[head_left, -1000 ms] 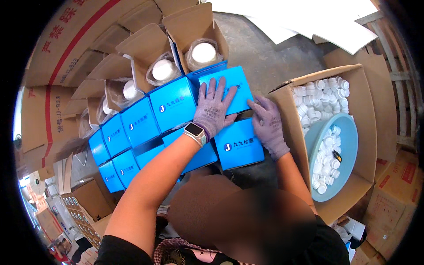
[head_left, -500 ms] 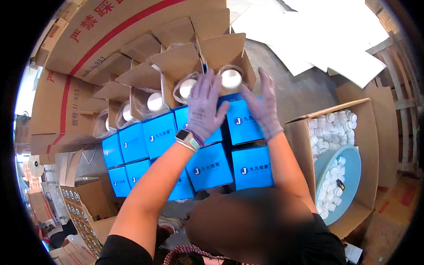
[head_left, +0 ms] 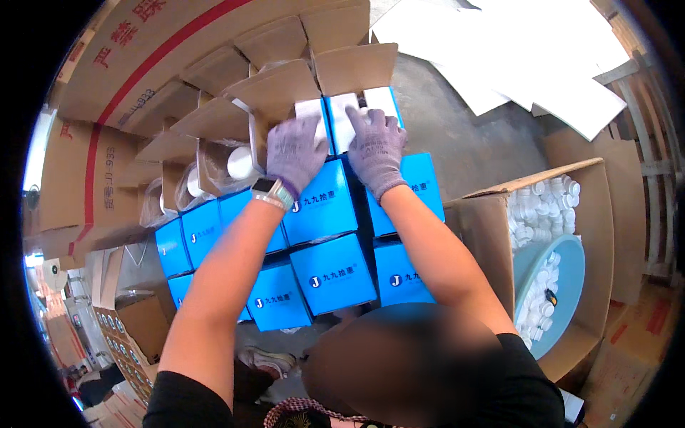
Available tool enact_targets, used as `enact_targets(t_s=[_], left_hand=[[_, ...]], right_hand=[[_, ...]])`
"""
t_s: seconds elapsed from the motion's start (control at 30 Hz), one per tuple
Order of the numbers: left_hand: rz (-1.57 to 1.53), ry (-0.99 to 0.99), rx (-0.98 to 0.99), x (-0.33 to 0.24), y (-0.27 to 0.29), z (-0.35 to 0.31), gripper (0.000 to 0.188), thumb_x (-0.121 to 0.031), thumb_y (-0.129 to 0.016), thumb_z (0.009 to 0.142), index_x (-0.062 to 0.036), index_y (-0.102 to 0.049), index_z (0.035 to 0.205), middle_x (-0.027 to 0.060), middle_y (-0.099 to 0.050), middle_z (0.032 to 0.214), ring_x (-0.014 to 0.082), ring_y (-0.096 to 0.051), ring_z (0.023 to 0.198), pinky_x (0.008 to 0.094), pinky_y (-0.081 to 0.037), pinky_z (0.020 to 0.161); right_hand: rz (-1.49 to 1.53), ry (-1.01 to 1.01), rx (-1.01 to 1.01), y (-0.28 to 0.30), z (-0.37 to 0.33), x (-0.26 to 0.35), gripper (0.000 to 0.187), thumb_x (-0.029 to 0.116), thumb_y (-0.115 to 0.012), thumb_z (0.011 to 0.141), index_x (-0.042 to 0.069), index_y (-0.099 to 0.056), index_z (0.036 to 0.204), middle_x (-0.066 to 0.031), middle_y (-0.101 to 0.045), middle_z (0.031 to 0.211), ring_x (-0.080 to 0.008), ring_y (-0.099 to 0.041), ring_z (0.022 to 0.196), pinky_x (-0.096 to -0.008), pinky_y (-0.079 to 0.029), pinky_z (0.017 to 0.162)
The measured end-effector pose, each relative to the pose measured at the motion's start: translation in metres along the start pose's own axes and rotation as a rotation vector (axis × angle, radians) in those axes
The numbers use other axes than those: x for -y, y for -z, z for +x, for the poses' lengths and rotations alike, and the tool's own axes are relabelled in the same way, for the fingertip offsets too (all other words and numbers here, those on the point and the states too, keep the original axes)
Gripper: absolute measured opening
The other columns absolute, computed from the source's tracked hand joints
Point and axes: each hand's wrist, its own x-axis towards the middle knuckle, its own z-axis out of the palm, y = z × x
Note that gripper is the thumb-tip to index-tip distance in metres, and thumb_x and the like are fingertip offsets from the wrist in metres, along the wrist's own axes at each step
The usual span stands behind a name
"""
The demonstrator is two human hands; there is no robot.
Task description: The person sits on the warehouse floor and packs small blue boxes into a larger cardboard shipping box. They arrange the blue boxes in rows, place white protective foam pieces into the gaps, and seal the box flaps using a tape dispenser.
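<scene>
My left hand (head_left: 296, 153), in a grey-purple glove, rests with bent, slightly blurred fingers at a white flap (head_left: 308, 108) of a blue box (head_left: 321, 201). Beside it, my right hand (head_left: 377, 148), gloved alike, has its fingers apart over another white flap (head_left: 342, 125). A further white panel (head_left: 380, 101) with a blue edge shows beyond the right fingers. Left of my left hand, a white-capped bottle (head_left: 242, 164) stands in clear wrap between brown cardboard flaps (head_left: 275, 93). Whatever lies under the white flaps is hidden.
Several blue boxes (head_left: 332, 273) stand in rows before me. A large brown carton (head_left: 93, 167) rises at the left. On the right, an open carton (head_left: 596, 285) holds small white bottles (head_left: 546, 207) and a light-blue basin (head_left: 574, 264). White sheets (head_left: 499, 53) lie at the back right.
Both hands have moved, the left leftward and the right leftward over the boxes. White flaps now cover where two white caps showed. The view has shifted slightly.
</scene>
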Motion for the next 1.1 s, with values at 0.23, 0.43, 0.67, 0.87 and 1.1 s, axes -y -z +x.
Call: enact_targets(t_s=[0.23, 0.43, 0.67, 0.87, 1.1], left_hand=[[-0.137, -0.495, -0.664, -0.021, 0.033, 0.081, 0.058, -0.040, -0.068, 0.091, -0.0118, -0.053, 0.139, 0.0219, -0.063, 0.114, 0.0374, -0.059, 0.108, 0.0472, -0.046, 0.097], [-0.166, -0.465, 0.004, -0.023, -0.005, 0.069, 0.065, -0.065, -0.063, 0.085, -0.0175, -0.064, 0.130, 0.0219, -0.052, 0.140, 0.0400, -0.046, 0.134, 0.0490, -0.038, 0.110], [0.039, -0.371, -0.019, -0.031, -0.043, 0.056, 0.083, -0.050, -0.069, 0.085, -0.0255, -0.033, 0.155, 0.0273, -0.040, 0.150, 0.0426, -0.039, 0.140, 0.0515, -0.027, 0.119], [0.188, -0.405, -0.076, -0.042, -0.047, 0.041, 0.075, -0.044, -0.065, 0.091, -0.0240, -0.032, 0.155, 0.0274, -0.037, 0.152, 0.0451, -0.038, 0.140, 0.0546, -0.029, 0.117], [0.163, -0.407, -0.112, -0.037, -0.055, 0.039, 0.070, -0.053, -0.056, 0.096, -0.0239, -0.033, 0.155, 0.0265, -0.034, 0.154, 0.0460, -0.034, 0.143, 0.0552, -0.028, 0.117]], right_hand=[[0.092, 0.087, 0.101, 0.010, 0.010, -0.016, 0.040, 0.021, -0.068, 0.084, 0.029, -0.068, 0.123, -0.0088, -0.056, 0.125, -0.0304, -0.051, 0.119, -0.0451, -0.043, 0.099], [1.679, -0.618, 0.196, 0.037, 0.018, -0.096, 0.051, 0.003, -0.047, 0.088, 0.002, -0.054, 0.138, -0.0167, -0.069, 0.107, -0.0218, -0.067, 0.091, -0.0310, -0.055, 0.079], [1.005, -0.301, 0.131, 0.042, 0.007, -0.091, 0.030, 0.025, -0.063, 0.090, 0.009, -0.075, 0.112, -0.0093, -0.072, 0.106, -0.0176, -0.065, 0.085, -0.0313, -0.053, 0.080], [0.603, -0.123, -0.098, 0.013, -0.001, -0.094, 0.018, 0.022, -0.072, 0.082, 0.012, -0.077, 0.097, -0.0134, -0.066, 0.106, -0.0285, -0.064, 0.106, -0.0383, -0.051, 0.094], [0.692, -0.182, 0.097, 0.011, 0.002, -0.097, 0.025, 0.018, -0.070, 0.084, 0.009, -0.069, 0.108, -0.0155, -0.063, 0.112, -0.0316, -0.063, 0.111, -0.0405, -0.050, 0.098]])
